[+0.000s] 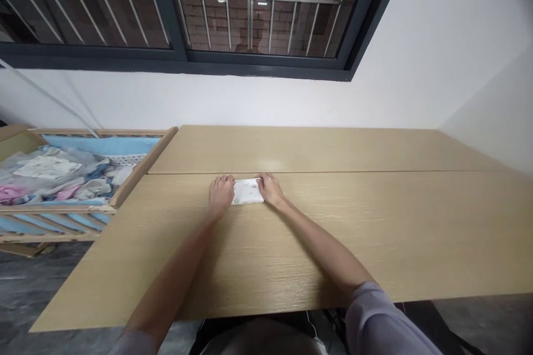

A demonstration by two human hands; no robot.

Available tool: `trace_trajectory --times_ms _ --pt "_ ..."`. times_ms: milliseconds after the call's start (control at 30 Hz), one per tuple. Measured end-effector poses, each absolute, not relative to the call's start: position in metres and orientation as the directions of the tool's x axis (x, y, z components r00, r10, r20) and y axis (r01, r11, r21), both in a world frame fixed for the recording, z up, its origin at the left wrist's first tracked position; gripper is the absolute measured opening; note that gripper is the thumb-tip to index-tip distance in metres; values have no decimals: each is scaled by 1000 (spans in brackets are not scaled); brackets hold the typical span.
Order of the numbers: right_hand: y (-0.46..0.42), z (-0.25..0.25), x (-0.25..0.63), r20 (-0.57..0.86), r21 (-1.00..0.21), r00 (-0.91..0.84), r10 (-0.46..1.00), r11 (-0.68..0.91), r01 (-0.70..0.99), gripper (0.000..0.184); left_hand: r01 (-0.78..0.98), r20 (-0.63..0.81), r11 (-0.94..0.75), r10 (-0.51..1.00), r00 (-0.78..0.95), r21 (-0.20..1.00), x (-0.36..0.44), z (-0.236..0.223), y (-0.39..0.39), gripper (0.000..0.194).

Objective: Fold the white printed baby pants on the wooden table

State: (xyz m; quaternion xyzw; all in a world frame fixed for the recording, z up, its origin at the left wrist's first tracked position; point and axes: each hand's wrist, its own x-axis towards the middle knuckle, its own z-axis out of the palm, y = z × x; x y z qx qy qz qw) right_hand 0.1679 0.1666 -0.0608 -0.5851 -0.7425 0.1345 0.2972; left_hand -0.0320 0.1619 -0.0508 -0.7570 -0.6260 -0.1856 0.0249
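A small white folded cloth point(247, 192) with a faint printed pattern lies flat on the wooden table point(333, 222). At its left end, my left hand point(222, 193) grips the edge with the fingers curled. My right hand point(270, 188) is closed over the right end, thumb toward the cloth. Both hands rest at the tabletop, and the fingertips are partly hidden.
To the left of the table stands a wooden crib point(145, 169) with a blue lining, piled with clothes point(79, 177). A white wall point(270, 100) and a dark-framed barred window point(258, 61) rise behind. A seam crosses the tabletop beyond my hands.
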Motion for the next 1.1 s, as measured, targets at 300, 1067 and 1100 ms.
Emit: trace_trajectory --times_ms 300,1067,1100 --pt "123 -34 152 322 -301 -487 812 576 760 71 873 372 -397 884 282 284 -22 -50 134 64" --pt "109 -54 180 192 -321 -366 911 410 854 106 886 356 -448 853 382 123 -51 -75 112 86" --pt "108 -51 181 212 -331 -373 903 426 842 106 881 376 -460 840 390 115 -53 -70 108 86"
